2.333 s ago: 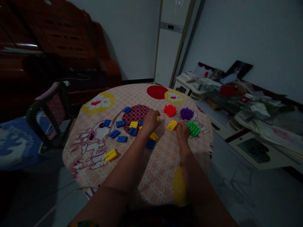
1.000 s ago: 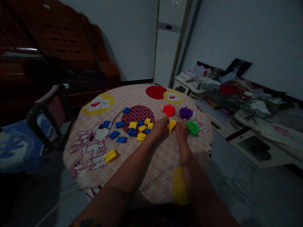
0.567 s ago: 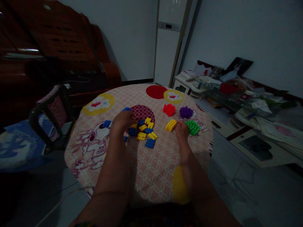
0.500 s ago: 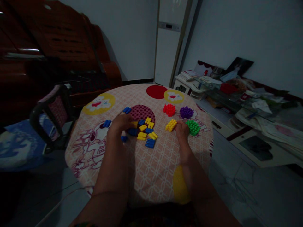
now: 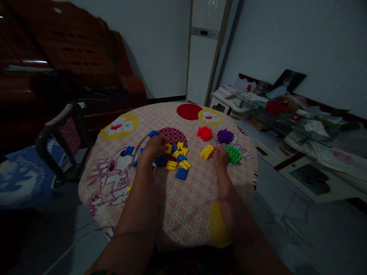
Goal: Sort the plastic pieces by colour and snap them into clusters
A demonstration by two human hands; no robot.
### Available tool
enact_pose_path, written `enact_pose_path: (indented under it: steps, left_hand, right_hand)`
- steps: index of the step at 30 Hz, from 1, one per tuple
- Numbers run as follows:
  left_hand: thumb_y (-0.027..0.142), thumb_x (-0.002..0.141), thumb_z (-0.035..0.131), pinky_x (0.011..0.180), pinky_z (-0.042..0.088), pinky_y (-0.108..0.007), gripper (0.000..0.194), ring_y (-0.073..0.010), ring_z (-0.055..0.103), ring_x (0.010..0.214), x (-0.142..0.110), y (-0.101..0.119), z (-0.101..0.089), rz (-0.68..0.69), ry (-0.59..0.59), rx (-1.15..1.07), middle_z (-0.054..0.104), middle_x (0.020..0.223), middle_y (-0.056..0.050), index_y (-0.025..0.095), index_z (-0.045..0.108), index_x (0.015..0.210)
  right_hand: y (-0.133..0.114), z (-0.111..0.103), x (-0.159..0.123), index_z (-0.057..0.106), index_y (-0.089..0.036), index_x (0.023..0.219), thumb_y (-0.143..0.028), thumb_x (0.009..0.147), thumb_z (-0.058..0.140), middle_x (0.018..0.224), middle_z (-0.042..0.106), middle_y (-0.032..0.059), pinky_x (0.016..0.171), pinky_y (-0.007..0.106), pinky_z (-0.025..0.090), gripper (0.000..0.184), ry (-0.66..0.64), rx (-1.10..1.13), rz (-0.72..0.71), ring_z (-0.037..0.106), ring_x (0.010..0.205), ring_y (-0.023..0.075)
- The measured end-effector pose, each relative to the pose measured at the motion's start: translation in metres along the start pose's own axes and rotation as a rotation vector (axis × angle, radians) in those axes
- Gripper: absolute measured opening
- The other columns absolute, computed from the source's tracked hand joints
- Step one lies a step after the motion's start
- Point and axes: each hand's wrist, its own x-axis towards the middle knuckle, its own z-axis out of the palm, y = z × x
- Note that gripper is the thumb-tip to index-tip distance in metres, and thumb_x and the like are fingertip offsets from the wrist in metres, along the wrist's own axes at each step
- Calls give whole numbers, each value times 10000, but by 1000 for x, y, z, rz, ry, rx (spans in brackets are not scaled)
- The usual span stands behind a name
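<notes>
My left hand (image 5: 155, 147) reaches into a scatter of yellow and blue plastic toy blocks, its fingers closed on a yellow block (image 5: 168, 148). Its fingertips are partly hidden. Around it lie blue blocks (image 5: 181, 174) and yellow blocks (image 5: 171, 165). My right hand (image 5: 220, 156) pinches the right side of a knobbly yellow block cluster (image 5: 207, 152). A green block cluster (image 5: 234, 154) sits just to the right of that hand. Beyond are a red cluster (image 5: 204, 133) and a purple cluster (image 5: 225, 136).
Everything stands on a round table with a patterned cloth (image 5: 183, 206). A chair (image 5: 64, 141) is at the left, with a wooden sofa (image 5: 86, 65) behind it. A cluttered low cabinet (image 5: 275, 114) runs along the right wall.
My left hand has moved right and slightly away from me with the yellow block, uncovering blue blocks and a bit of yellow on its left. My right hand has stayed at the yellow cluster.
</notes>
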Motion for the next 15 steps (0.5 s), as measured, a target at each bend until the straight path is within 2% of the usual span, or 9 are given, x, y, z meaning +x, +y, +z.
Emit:
enact_pose_path:
  steps: [2, 4, 7, 9, 12, 15]
  left_hand:
    - [189, 794, 595, 719, 467, -255, 304, -191, 654, 855, -1, 17, 0, 7, 94, -41, 729, 1010, -67, 161, 675, 1086]
    - [184, 808, 576, 768, 476, -268, 293, -196, 654, 889, -1, 40, 7, 87, 148, -73, 728, 1020, -74, 153, 684, 1079]
    - [159, 822, 560, 818, 485, -276, 309, -191, 656, 901, 1, 78, 27, 265, 108, -124, 731, 998, -77, 152, 697, 1099]
    - [136, 833, 538, 842, 491, -287, 331, -197, 657, 917, 4, 99, 42, 315, 80, -114, 728, 1003, -88, 154, 700, 1121]
    - [127, 850, 512, 880, 493, -305, 344, -219, 654, 984, 10, 116, 58, 326, 97, -75, 715, 1068, -117, 154, 703, 1135]
    - [144, 849, 534, 900, 491, -306, 341, -221, 653, 1005, 16, 119, 67, 337, 82, -67, 713, 1087, -119, 160, 706, 1144]
  right_hand:
    - [0, 0, 1, 742, -153, 979, -267, 852, 333, 816, 716, 75, 737, 294, 412, 444, -4, -3, 13, 604, 795, 206]
    - [1, 1, 1, 740, -159, 980, -268, 849, 334, 813, 716, 70, 728, 292, 415, 440, -9, 5, 22, 605, 787, 205]
    - [3, 2, 2, 736, -163, 970, -266, 844, 336, 814, 716, 69, 725, 290, 420, 433, -13, 29, 15, 611, 785, 205]
    - [4, 3, 2, 734, -161, 957, -266, 844, 337, 802, 713, 71, 722, 291, 419, 426, -13, 33, 5, 612, 783, 208]
    - [4, 4, 2, 732, -161, 953, -262, 844, 341, 794, 709, 73, 711, 291, 413, 419, -14, 26, 1, 610, 770, 208]
    - [5, 5, 2, 732, -164, 968, -255, 842, 348, 789, 706, 66, 701, 289, 409, 414, -19, 20, 15, 606, 757, 205]
